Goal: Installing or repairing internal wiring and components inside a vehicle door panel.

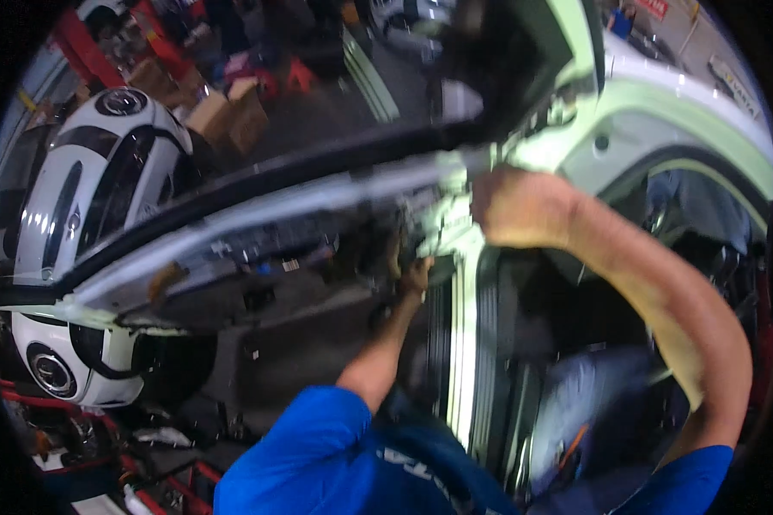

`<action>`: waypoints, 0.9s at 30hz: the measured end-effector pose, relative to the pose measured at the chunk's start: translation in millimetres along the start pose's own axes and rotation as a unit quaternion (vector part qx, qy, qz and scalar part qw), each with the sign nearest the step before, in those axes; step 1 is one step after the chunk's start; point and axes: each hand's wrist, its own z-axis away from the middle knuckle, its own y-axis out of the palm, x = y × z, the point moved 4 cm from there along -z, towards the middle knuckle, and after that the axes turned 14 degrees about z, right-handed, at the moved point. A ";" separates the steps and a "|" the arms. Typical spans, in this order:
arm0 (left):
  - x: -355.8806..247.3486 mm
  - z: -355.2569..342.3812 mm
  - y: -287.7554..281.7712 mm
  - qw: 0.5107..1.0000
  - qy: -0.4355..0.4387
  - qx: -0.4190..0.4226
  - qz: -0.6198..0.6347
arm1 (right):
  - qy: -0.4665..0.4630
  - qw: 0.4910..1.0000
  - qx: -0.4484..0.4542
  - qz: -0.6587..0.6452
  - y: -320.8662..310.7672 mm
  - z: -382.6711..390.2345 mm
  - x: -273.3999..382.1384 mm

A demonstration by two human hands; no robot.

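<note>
An opened car door (258, 202) stretches from the middle to the left, its inner side bare, with dark parts and wiring showing. At the door's hinge end, beside the pale door pillar (462, 343), my left hand (416, 276) reaches up with its fingers curled; whatever they hold is too small and dark to make out. Higher and to the right, my right hand (520, 209) is closed in a fist against the upper pillar by the hinge gap. Its fingertips face away, so anything inside the grip is hidden. Bright light falls around both hands.
Right of the pillar lies the car's dark interior, with a seat under crumpled clear plastic (575, 403). Beyond the door stands a white car (69, 206). Cardboard boxes (232, 116) and red lift posts (82, 47) are behind. Red metal frames (180, 485) sit at lower left.
</note>
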 end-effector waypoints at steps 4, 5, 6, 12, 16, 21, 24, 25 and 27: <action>-8.6 10.1 7.2 0.992 0.064 -0.081 0.074 | 0.015 0.999 0.036 -0.005 6.6 -1.1 3.0; -8.1 10.3 10.5 0.986 0.068 -0.082 0.131 | 0.008 0.999 0.052 0.003 8.4 -0.3 4.3; -6.4 9.5 11.6 0.984 0.064 -0.097 0.136 | 0.008 0.999 0.050 0.009 8.3 0.2 5.0; -1.8 2.2 13.0 0.982 0.041 -0.084 0.167 | 0.023 0.996 0.080 0.032 2.5 -0.4 8.1; -11.0 2.3 3.9 0.973 -0.007 -0.021 0.232 | 0.044 0.993 0.102 0.026 -4.1 -4.2 7.1; -8.1 5.2 -0.7 0.957 -0.131 0.033 0.258 | 0.144 0.988 0.046 -0.039 -15.1 1.0 5.8; -2.5 -2.2 1.1 0.969 -0.074 0.039 0.233 | 0.203 0.970 0.116 -0.070 -11.1 15.0 11.2; -1.3 -5.3 1.4 0.975 -0.027 0.036 0.217 | 0.209 0.965 0.138 -0.080 -9.4 21.4 13.2; 4.7 -9.7 3.3 0.975 0.005 0.035 0.221 | 0.214 0.959 0.160 -0.091 -6.9 33.8 19.6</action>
